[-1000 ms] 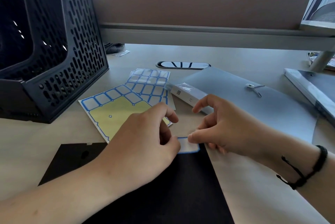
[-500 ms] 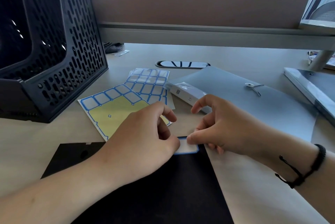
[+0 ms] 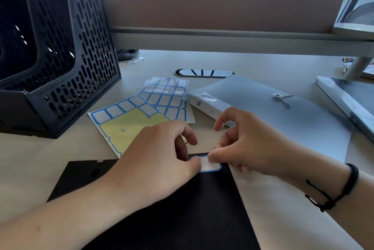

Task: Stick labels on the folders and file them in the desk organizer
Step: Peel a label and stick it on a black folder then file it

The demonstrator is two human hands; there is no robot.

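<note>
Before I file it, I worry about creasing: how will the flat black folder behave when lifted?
The flat black folder looks thin, so it probably flexes and weighs little. Its smooth face may slide across the pale wooden desk. Lying flat, it won't roll or tip.

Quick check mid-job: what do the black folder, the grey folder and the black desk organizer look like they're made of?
Flat black folder: matte, no glare, probably card or matte plastic; cannot tell which.
Translucent grey folder with string clasp: smooth plastic with a soft sheen, apparently polypropylene-like.
Black perforated desk organizer: rigid, with evenly spaced slots; looks like moulded plastic, though painted metal mesh is possible.
</note>
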